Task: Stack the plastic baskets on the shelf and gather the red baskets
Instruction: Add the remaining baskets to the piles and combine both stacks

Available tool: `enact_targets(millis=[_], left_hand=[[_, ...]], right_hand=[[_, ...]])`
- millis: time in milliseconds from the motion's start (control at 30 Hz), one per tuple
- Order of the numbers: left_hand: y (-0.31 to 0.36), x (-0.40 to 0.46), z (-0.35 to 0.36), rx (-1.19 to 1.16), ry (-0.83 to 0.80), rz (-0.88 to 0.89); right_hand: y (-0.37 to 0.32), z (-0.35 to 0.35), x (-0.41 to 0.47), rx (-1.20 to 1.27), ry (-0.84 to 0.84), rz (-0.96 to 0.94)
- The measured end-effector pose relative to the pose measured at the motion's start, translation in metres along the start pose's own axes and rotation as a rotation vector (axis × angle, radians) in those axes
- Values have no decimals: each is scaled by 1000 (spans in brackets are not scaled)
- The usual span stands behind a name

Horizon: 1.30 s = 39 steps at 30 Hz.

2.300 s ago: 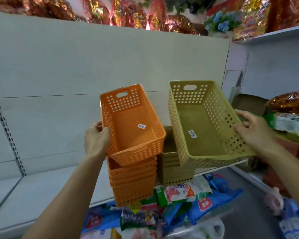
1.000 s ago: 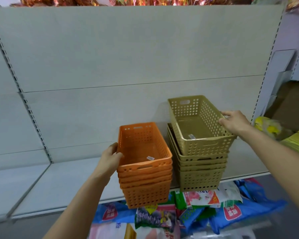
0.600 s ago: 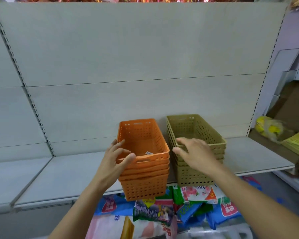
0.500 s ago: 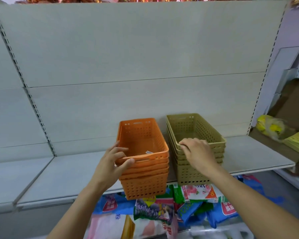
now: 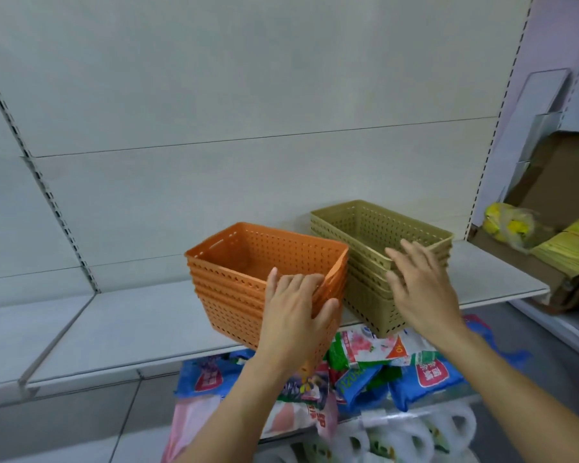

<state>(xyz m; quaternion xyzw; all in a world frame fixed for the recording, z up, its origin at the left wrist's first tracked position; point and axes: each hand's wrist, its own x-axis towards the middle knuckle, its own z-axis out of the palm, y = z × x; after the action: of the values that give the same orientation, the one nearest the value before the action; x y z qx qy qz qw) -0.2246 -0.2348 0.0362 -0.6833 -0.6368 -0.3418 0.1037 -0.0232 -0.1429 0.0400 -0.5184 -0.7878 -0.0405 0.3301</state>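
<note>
A stack of several nested orange baskets [image 5: 244, 279] stands at the front edge of the white shelf [image 5: 121, 325], turned at an angle. My left hand [image 5: 296, 315] grips its near corner, fingers over the rim and thumb on the outside. Right beside it stands a stack of nested olive-green baskets [image 5: 365, 235]. My right hand [image 5: 422, 285] hovers at the green stack's near end with fingers spread, holding nothing; whether it touches the rim I cannot tell.
Under the shelf lie colourful packets [image 5: 375, 359] and white plastic jugs [image 5: 415, 436]. To the right, a cardboard box [image 5: 555, 182] and yellow bundles [image 5: 569, 248] fill the neighbouring shelf. The shelf left of the orange stack is bare.
Both top baskets have been nested down into their stacks. My left hand has taken hold of the orange stack's near corner and the stack has turned. My right hand has come off the green stack's rim.
</note>
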Motion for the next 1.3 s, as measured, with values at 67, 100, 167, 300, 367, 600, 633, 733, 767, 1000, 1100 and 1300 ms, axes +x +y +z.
enact_targets(millis=[67, 100, 167, 300, 367, 600, 633, 733, 767, 1000, 1100, 1300], left_hand=[[-14, -4, -3, -104, 54, 52], [-26, -7, -5, -133, 106, 59], [-59, -12, -8, -171, 215, -10], [-135, -20, -15, -408, 236, -380], [-167, -21, -20, -552, 157, -525], [-221, -10, -26, -924, -61, -459], [-223, -9, -26, -948, -57, -458], [-226, -8, -29, -1016, -45, -458], [-227, -8, -30, -1031, -42, -455], [-235, 0, -48, -1129, -17, -433], [-236, 17, -67, -1135, 11, -372], [-221, 81, -102, -1157, 24, -241]], right_hand=[[-21, 3, -18, 171, 85, -49], [-32, 5, -27, 263, 92, -58], [-53, 13, -43, 450, 32, -22], [-91, 46, -64, 860, -107, 201], [-110, 62, -68, 1052, -116, 308], [-148, 87, -68, 1071, 91, 442], [-152, 89, -67, 1056, 124, 450], [-161, 93, -68, 1024, 202, 453], [-163, 94, -69, 1014, 214, 452], [-191, 87, -71, 967, 322, 441], [-205, 71, -62, 949, 390, 415], [-225, 18, -20, 857, 495, 302]])
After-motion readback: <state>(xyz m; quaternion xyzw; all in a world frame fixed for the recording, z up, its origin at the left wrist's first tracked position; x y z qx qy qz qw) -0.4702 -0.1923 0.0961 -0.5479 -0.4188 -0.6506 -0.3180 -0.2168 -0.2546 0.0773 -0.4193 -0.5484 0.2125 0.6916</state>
